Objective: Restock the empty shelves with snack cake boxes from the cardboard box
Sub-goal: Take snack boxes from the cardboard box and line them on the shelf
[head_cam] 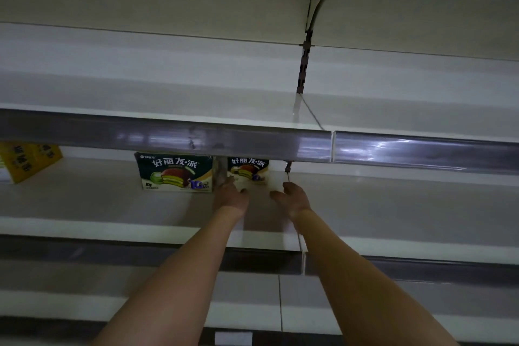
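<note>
shelves [112, 199]: off-white boards, glossy grey front strips
left snack cake box [174, 173]: dark green, white lettering, brown-and-yellow cake picture, blue "10"
right snack cake box [248, 171]: at 3 o'clock of it, same dark green print, cream lower part
yellow box [28, 161]: at 9 o'clock, yellow, black lettering
</note>
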Motion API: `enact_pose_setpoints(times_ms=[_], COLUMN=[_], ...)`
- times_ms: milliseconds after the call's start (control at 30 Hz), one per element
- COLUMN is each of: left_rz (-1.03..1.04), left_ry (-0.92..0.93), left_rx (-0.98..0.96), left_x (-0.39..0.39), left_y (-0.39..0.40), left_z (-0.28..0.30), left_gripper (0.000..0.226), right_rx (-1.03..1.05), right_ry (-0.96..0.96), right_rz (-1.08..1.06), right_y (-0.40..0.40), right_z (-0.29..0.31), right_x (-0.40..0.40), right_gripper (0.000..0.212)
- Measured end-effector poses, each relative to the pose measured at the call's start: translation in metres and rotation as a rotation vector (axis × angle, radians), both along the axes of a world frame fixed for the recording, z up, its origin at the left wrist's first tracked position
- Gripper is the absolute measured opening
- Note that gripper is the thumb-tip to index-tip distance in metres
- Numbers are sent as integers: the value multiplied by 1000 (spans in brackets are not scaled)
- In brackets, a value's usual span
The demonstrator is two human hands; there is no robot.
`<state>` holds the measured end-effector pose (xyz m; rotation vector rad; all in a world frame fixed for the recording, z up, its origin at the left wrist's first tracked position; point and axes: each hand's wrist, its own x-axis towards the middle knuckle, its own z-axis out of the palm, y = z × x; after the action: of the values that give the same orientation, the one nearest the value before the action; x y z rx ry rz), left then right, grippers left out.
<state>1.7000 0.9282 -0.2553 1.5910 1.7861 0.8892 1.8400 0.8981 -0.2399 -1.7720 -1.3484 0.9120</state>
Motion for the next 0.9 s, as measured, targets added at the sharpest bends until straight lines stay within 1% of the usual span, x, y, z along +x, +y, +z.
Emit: enact_pose_setpoints(times_ms=[167,300,400,500,600,767,900], left_rz=[40,27,-17,-85,-155,-213,-317], left_ry=[-24,-29,9,54,90,73,26], left_rx=[-93,-77,-41,9,70,169,161], left_x=[11,24,36,49,56,62,64], left_y=[-38,-64,-84,-104,-122,-162,-196], left_z=[8,10,11,13,13,11,-2], left_gripper=[52,48,44,42,39,30,26], right_rx=[-75,-50,-35,-14,21,0,-67], right_ry=[-82,-177,-256,-293,-297,-304,-302], right_rz=[37,84,78,16,-84,-231,-309], right_y=[-39,-71,-95,-121,-148,-202,-256], right_z=[6,13,14,14,16,10,-3], right_x=[19,31,42,52,59,64,65], right_gripper=[62,53,55,60,60,58,61])
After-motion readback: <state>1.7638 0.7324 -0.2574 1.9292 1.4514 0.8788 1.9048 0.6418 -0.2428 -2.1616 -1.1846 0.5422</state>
